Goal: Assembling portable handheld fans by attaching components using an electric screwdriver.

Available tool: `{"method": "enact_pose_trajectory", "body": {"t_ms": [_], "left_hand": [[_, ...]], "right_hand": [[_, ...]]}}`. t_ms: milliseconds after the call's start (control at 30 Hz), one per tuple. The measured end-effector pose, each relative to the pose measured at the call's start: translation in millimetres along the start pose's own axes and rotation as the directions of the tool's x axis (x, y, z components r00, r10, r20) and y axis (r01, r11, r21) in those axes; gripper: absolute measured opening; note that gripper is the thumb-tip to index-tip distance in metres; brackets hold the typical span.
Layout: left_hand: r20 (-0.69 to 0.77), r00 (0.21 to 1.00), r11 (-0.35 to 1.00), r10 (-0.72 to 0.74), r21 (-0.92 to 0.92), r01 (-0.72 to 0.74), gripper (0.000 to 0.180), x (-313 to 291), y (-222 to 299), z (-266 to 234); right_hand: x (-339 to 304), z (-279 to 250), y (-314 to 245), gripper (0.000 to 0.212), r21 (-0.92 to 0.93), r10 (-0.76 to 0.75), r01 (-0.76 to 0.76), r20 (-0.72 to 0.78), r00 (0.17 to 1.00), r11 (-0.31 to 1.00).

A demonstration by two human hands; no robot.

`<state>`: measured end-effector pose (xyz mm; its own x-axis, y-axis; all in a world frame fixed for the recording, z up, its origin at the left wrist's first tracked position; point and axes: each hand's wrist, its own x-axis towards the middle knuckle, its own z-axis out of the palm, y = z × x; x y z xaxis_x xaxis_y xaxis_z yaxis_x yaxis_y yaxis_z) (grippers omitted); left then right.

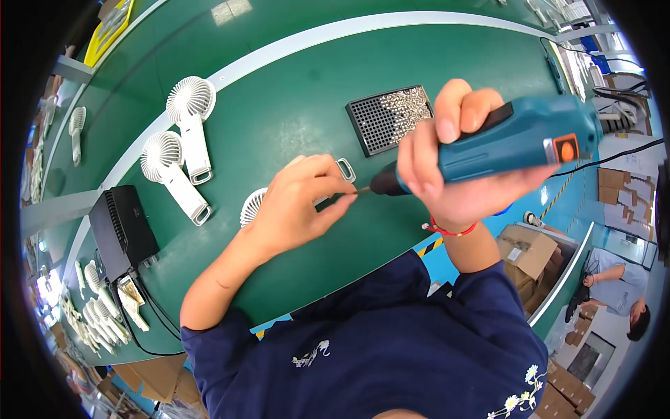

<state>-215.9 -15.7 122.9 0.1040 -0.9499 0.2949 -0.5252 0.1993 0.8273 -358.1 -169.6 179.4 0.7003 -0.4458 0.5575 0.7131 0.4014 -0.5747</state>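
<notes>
My right hand [447, 157] is wrapped round a teal electric screwdriver [516, 140], held tilted with its black nose and thin bit pointing left. My left hand [300, 199] pinches thumb and forefinger together at the bit's tip. What lies between those fingertips is too small to make out. Beneath the left hand a white handheld fan [252, 207] rests on the green table; its ribbed head and looped handle end show, the middle being hidden. Just beyond my right hand sits a black perforated tray [370, 126], partly filled with small silvery screws [408, 108].
Two white handheld fans [188, 105] [164, 157] lie at the left on the green table [300, 84]. A black box [122, 227] with cables stands at the left edge, near several white fan parts [101, 314]. Cardboard boxes [527, 255] and another person [618, 283] are at the right.
</notes>
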Motion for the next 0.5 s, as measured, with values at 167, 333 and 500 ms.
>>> {"method": "enact_pose_trajectory", "body": {"t_ms": [167, 333, 500], "left_hand": [[0.028, 0.988, 0.989, -0.149, -0.017, 0.15, 0.019, 0, -3, -1], [0.115, 0.982, 0.985, -0.147, 0.112, 0.134, 0.023, 0, -5, 0], [0.06, 0.99, 0.988, -0.125, 0.096, 0.119, 0.027, -3, -10, 1]], "right_hand": [[-10, 18, 25, 0.078, -0.279, -0.117, 0.095, -0.064, 0.991, 0.956], [-14, 14, 27, 0.055, -0.27, -0.05, 0.038, -0.037, 0.998, 0.962], [-13, 10, 33, 0.037, -0.246, 0.023, -0.022, -0.001, 1.0, 0.969]]}}
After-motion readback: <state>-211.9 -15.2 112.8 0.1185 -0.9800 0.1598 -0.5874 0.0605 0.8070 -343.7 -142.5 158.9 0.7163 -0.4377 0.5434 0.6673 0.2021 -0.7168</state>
